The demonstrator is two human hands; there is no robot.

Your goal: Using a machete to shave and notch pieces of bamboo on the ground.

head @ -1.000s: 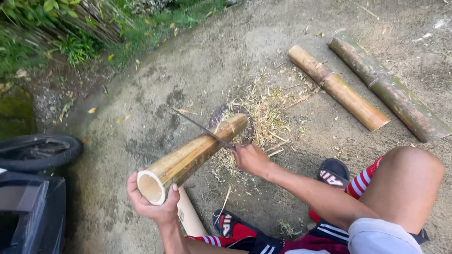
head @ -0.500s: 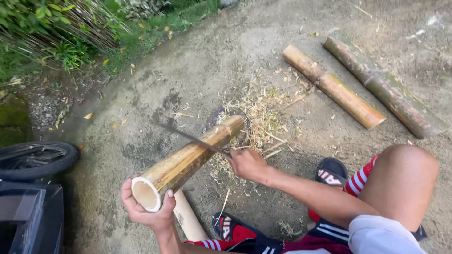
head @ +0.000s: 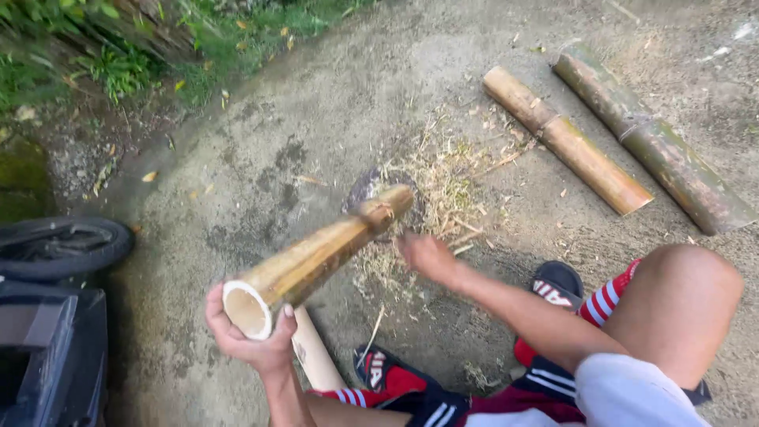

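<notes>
Three bamboo pieces: one is held, two are lying on the ground.
Held bamboo pole [head: 316, 257]: it is tilted, its hollow cut end toward the camera and its far end resting on a dark block [head: 371, 190] amid the shavings.
Left hand [head: 249, 336]: its fingers are wrapped under and around the hollow end, with a thumb pressed on the rim.
Right hand [head: 427, 255]: it is blurred, just beside the pole's far end; whether its fingers are closed on anything cannot be told.
Lying bamboo [head: 565, 138]: a tan length is laid beside a greener length [head: 652, 138], well apart from the hands.
Shavings [head: 443, 170]: they are scattered over the concrete ground [head: 261, 158] around the pole's far end.
Tyre [head: 63, 245]: it is seen at the left edge, by a dark box [head: 47, 356].
Sandals: a black one [head: 557, 283] is seen by the knee, another [head: 379, 368] under the pole.
</notes>
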